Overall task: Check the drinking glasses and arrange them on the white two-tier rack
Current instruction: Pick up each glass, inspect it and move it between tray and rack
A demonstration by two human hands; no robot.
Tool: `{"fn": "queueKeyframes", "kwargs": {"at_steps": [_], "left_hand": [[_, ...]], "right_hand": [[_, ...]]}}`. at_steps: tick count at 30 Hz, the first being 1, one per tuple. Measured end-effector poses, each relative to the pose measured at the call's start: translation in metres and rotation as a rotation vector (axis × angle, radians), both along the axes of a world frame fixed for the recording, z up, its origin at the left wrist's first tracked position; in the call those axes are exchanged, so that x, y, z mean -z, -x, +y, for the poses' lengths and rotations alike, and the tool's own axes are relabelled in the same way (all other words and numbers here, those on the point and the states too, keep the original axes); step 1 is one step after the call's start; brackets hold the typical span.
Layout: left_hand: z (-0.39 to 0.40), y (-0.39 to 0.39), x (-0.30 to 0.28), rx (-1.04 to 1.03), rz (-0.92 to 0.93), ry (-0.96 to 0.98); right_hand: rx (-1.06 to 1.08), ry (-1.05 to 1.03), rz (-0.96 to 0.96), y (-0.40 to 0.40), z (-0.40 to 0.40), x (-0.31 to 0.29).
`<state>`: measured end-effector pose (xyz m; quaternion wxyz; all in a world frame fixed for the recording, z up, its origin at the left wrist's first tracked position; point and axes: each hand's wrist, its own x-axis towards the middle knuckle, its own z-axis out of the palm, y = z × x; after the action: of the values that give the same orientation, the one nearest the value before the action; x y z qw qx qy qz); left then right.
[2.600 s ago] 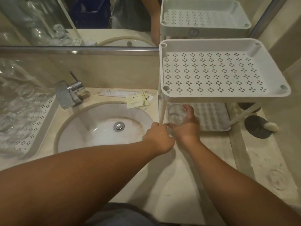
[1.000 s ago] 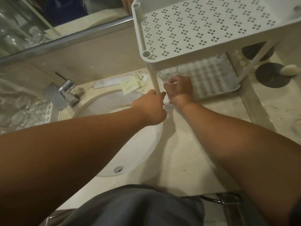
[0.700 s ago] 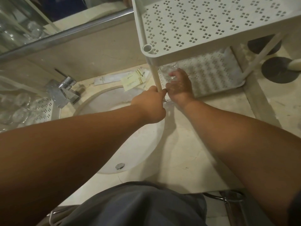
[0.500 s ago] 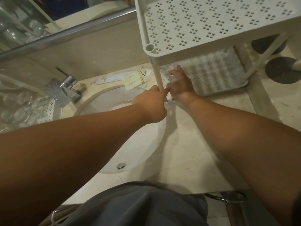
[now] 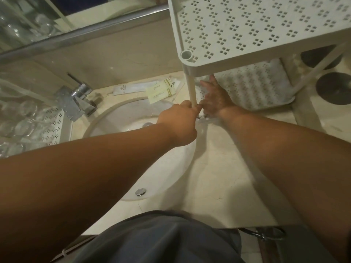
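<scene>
Head view: both forearms extended. Left hand (image 5: pixel 179 123) pinches the white rack's (image 5: pixel 247 31) front leg. Right hand (image 5: pixel 213 97) spread, fingers loose around a drinking glass (image 5: pixel 201 79) on the lower tier, grip uncertain.

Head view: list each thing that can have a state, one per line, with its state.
left hand: pinching the rack's front leg.
right hand: reaching onto the lower tier, fingers spread; grip on a glass cannot be told.
rack: upright, top tier bare.
rack's front leg: upright.
lower tier: bare where visible.
faucet: no water running.
sink: drain stopper down, dry.
glasses: crowded on the left tray.
</scene>
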<state>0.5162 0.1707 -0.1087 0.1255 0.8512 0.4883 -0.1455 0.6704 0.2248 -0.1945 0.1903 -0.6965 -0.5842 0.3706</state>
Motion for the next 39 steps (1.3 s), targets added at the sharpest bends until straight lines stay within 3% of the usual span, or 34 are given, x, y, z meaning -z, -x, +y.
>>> {"fn": "queueKeyframes", "kwargs": {"at_steps": [9, 18, 25, 29, 39], "left_hand": [[-0.009, 0.019, 0.003, -0.068, -0.094, 0.006], [-0.038, 0.061, -0.012, -0.233, -0.331, -0.059], [-0.062, 0.124, -0.031, -0.306, -0.467, -0.066], [-0.072, 0.171, -0.047, -0.38, -0.59, -0.129], [-0.12, 0.299, -0.079, -0.561, -0.777, -0.277]], "right_hand": [[0.365, -0.267, 0.1, 0.007, -0.036, -0.011], [0.598, -0.328, 0.235, 0.029, -0.099, -0.031], [0.407, -0.406, 0.165, 0.089, -0.151, -0.079], [0.155, -0.448, 0.128, 0.137, -0.171, -0.098], [-0.127, -0.519, 0.155, 0.269, -0.16, -0.135]]}}
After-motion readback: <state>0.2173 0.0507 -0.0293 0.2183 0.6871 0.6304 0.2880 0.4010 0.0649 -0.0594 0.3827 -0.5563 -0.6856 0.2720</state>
